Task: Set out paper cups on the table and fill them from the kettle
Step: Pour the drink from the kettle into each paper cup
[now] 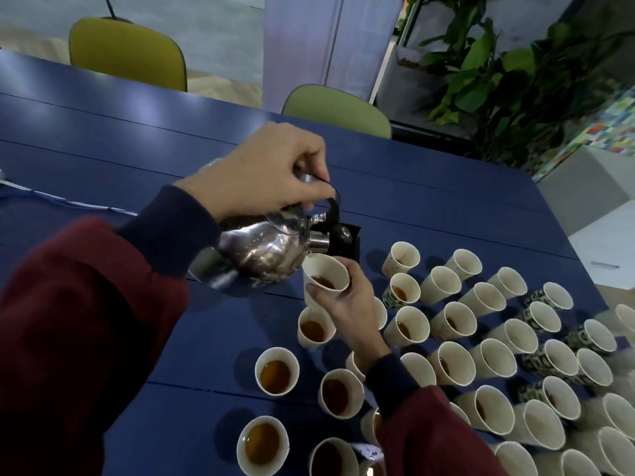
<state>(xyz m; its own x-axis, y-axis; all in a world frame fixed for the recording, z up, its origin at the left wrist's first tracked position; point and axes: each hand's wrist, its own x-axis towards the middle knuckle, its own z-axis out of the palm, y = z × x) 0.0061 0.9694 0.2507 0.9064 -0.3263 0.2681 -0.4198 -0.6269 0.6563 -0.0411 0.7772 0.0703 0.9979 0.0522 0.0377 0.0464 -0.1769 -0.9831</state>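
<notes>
Kettle tipped to a hand-held paper cup at the blue table
The left hand is curled round the steel kettle's dark handle, with the spout tilted down to the right; the right hand grips the paper cup just under the spout, a little brown liquid in its bottom. Below and right of both hands, rows of cups stand on the table, the nearer ones holding brown liquid

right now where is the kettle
In the head view, centre-left: the kettle is held above the blue table by the left hand, tilted, spout over the cup in the right hand.
</notes>
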